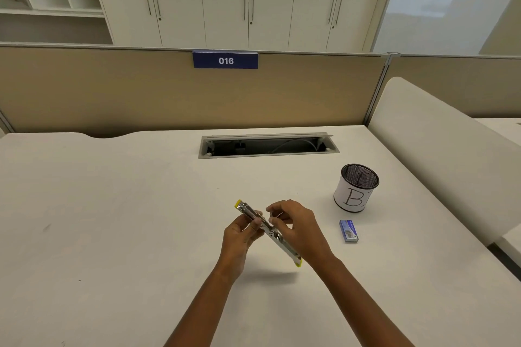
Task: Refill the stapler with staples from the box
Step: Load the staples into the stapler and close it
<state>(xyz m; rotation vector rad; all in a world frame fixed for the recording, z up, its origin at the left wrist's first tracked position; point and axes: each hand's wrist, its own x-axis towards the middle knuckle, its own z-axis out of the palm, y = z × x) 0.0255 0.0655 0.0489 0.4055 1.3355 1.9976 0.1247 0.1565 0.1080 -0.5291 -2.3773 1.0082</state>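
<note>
right of both hands (270, 231) clamped on the opened stapler (267, 229) — staple box (348, 231), mesh cup (355, 187)

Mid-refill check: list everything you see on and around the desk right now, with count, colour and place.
stapler: one, silver with yellow ends, opened out flat, held above the desk centre
staple box: one, blue, on the desk right of the hands
pen cup: one, black mesh with white label, behind the box
cable tray: one, grey, open, at the desk's rear
desk: one, white
number sign: one, blue, on the beige partition
cabinets: white, behind the partition
left hand: grips the stapler
right hand: pinches at the stapler's middle
</note>
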